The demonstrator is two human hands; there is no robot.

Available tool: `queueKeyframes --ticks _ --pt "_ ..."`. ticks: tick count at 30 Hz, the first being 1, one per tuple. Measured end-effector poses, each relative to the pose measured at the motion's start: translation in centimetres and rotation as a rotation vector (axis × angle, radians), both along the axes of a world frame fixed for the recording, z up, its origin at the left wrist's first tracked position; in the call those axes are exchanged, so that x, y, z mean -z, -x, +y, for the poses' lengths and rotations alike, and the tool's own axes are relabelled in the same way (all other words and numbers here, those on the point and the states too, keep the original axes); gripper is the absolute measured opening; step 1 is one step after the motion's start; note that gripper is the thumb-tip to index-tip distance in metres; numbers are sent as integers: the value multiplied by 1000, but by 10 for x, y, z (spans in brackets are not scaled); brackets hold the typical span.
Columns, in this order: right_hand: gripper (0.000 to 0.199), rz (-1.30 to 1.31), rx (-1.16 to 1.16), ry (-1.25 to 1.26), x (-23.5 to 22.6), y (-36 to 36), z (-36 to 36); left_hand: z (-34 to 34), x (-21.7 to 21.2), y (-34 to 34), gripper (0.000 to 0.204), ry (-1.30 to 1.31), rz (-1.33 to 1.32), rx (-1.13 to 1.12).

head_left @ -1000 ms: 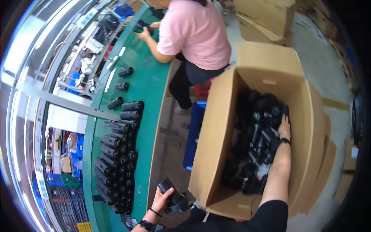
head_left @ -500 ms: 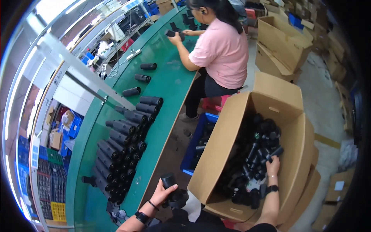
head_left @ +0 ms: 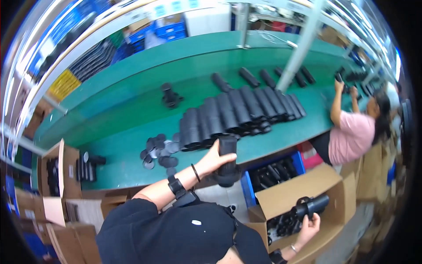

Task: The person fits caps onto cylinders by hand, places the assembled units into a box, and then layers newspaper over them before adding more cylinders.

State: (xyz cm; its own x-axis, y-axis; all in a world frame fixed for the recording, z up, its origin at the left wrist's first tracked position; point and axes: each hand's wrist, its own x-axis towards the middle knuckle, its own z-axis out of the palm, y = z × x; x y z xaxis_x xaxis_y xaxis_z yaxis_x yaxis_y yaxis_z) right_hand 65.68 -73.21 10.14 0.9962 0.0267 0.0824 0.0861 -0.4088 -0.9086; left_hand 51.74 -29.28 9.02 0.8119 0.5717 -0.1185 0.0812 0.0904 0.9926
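Observation:
My left hand (head_left: 214, 161) is shut on a black cylindrical part (head_left: 227, 159), held upright at the front edge of the green bench (head_left: 132, 110). My right hand (head_left: 309, 225) grips another black tube-shaped part (head_left: 313, 205), lifted just over the open cardboard box (head_left: 292, 196) that holds several more black parts. A long stacked row of black cylinders (head_left: 239, 114) lies on the bench just beyond my left hand. A pile of flat black discs (head_left: 158, 152) sits to the left of that row.
A person in a pink shirt (head_left: 354, 134) works at the bench on the right. A blue crate (head_left: 272, 174) with black parts stands under the bench edge. Cardboard boxes (head_left: 61, 176) stand at the left. A grey post (head_left: 299, 44) rises from the bench.
My view has swung round from the box to face the bench. My left hand has carried its black part up to the bench edge; my right hand has lifted a part out of the box.

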Motion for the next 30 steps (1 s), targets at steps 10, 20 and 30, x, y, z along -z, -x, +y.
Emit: queueKeyframes --ticks 10,20,30 --pt "27 181 -737 -83 -34 83 250 294 14 191 56 -465 -33 -883" --pt "26 -10 -866 81 -34 169 384 454 116 227 64 -522 216 -1046" --pt "29 -273 -1199 164 -49 179 447 399 86 242 77 -974 279 -1282"
